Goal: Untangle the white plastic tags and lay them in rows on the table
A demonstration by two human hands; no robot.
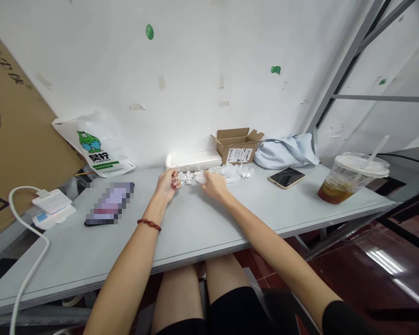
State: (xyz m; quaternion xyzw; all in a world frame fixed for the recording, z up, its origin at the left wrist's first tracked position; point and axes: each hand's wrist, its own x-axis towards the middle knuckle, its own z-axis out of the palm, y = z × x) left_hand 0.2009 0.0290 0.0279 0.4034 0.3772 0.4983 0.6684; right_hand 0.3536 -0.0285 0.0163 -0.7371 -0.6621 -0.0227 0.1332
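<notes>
Both arms reach forward over a pale grey table point(195, 228). My left hand point(166, 184), with a red bead bracelet on its wrist, pinches a small white plastic piece at the left end of a pile of small white parts point(226, 172). My right hand point(214, 184) lies curled on the table beside that pile, its fingers closed on a small white piece. Just behind the pile sits a flat white tray point(193, 160) against the wall. What exactly the pieces are is too small to tell.
An open cardboard box point(237, 144) and a light blue cloth point(286, 151) stand at the back. A phone point(286, 177) and an iced drink cup with a straw point(356, 179) lie to the right. At left are a blurred dark device point(108, 204), a white charger with its cable point(52, 207), a printed plastic bag point(97, 149) and leaning cardboard point(17, 130).
</notes>
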